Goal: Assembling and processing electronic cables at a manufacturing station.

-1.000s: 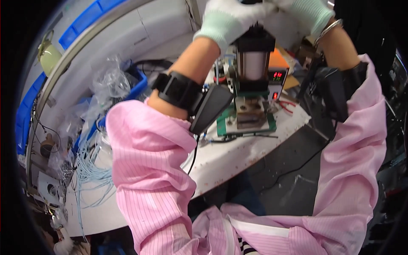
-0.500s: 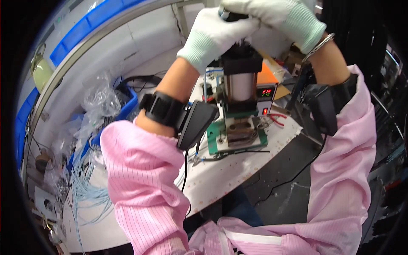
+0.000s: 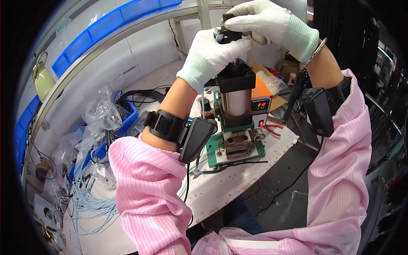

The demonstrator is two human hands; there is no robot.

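A worker's left hand (image 3: 214, 53), gloved in white at 11 o'clock from the bench-top press (image 3: 238, 103), curled around a black cap (image 3: 229, 36), thumb across its near side. At 1 o'clock, the gloved right hand (image 3: 263, 19) held its fingertips about a brown ribbed piece (image 3: 228, 18); how firmly they gripped could not be told. Both parts stood at 12 o'clock, over the press's black top block (image 3: 236, 76).

A slack fingertip grip could have let the piece fall onto that block, and with the hands so close, one might have jogged the other loose. Had the press stirred, gloved fingers near its top could have been pinched.

At 7 o'clock, a black cord (image 3: 187, 191) hung from the unit (image 3: 197, 140) strapped to the left forearm, liable to snag on a small pliers-like tool (image 3: 196, 172) just beside it in view. At 2 o'clock, an orange-topped controller (image 3: 261, 91) glowed red and green; if it fed heat to the metal die block (image 3: 240, 144), a careless brush might have scorched a glove. Red-handled pliers (image 3: 274, 131) lay at 4 o'clock; at 8, loose pale-blue cables (image 3: 91, 199) sprawled across the counter (image 3: 219, 193), apt to tangle if tugged.
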